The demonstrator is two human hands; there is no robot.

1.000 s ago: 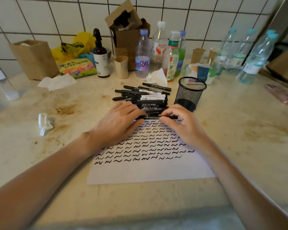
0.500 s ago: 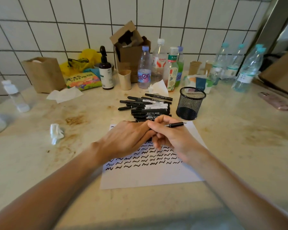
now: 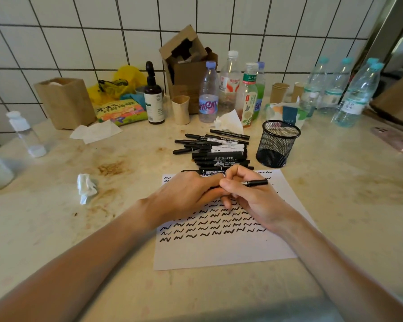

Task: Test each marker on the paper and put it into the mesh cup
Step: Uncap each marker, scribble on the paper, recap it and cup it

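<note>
The black marker lies crosswise above the paper, pinched by the right hand fingers, its left end meeting the left hand fingers curled there, the mesh cup nearer the right hand.

Both forearms are stretched forward from the lower corners and meet at the centre. The left hand is laid palm down, its fingertips tucked against the right hand at 3 o'clock. The right hand's fingers are curled in a grip round a marker, whose free end is pointed toward 3 o'clock.
</note>
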